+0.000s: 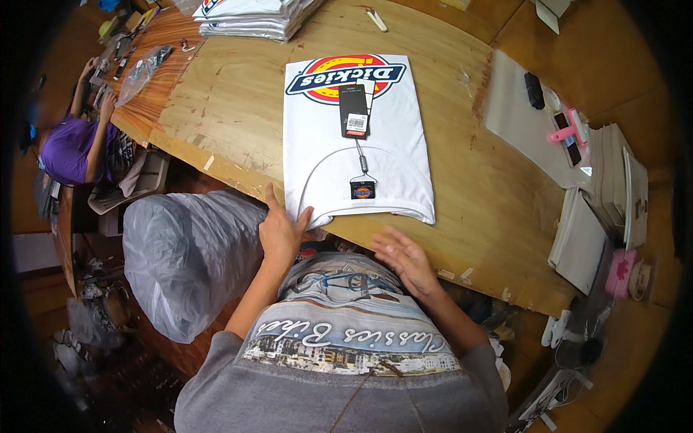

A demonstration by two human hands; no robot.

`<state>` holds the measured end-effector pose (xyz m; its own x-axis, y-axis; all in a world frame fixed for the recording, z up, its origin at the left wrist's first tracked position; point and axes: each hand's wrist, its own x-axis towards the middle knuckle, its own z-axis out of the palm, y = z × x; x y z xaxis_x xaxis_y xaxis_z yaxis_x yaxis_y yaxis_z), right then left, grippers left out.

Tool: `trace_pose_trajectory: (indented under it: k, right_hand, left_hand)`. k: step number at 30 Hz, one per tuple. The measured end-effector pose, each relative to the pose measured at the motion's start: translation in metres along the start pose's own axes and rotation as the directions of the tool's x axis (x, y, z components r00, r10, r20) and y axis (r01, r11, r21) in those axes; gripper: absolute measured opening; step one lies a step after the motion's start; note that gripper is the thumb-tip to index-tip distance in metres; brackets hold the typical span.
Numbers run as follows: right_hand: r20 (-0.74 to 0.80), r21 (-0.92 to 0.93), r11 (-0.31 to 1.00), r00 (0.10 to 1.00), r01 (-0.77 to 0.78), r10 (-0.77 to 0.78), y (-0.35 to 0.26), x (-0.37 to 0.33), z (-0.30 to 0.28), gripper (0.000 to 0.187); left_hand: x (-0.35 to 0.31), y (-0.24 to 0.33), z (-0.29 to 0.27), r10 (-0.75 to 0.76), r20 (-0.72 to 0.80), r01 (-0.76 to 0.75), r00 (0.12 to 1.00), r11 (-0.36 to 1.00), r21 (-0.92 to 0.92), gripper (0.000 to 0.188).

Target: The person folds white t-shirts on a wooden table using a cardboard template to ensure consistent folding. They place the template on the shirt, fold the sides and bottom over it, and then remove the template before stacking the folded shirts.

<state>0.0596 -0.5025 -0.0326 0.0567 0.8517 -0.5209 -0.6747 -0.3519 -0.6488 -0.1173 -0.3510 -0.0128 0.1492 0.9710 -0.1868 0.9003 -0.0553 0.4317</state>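
A folded white T-shirt [303, 144] lies on the table in front of me, collar toward me, its colourful chest print at the far end. A black hang tag with a white sticker [354, 115] rests on it, corded to the neck label [363, 190]. At the shirt's near left corner is my left hand [280, 231], index finger stretched along the edge and thumb touching the fabric; its other fingers are partly hidden. My right hand [406, 260] hovers by the table's near edge, right of the collar, fingers apart and holding nothing.
More folded white shirts [253, 22] are stacked at the far left. A large grey plastic bag [184, 252] stands beside me on the left. Another person [76, 148] works further left. A pink-handled tool [570, 132] and white boards [577, 231] lie at the right.
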Motion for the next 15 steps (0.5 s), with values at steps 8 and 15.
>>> trace_pose_trajectory:
  k: [8, 15]
  right_hand:
    - [0.176, 0.399, 0.904, 0.981, -0.151, 0.086, 0.008, 0.037, 0.033, 0.043]
    - [0.002, 0.606, 0.794, 0.998, -0.047, 0.058, 0.008, 0.061, 0.045, 0.039]
  left_hand:
    - [-0.005, -0.028, 0.036, -0.131, -0.003, 0.101, 0.991, 0.777, -0.621, 0.049]
    - [-0.024, 0.008, 0.012, -0.074, 0.434, 0.429, 0.898, 0.37, -0.824, 0.025]
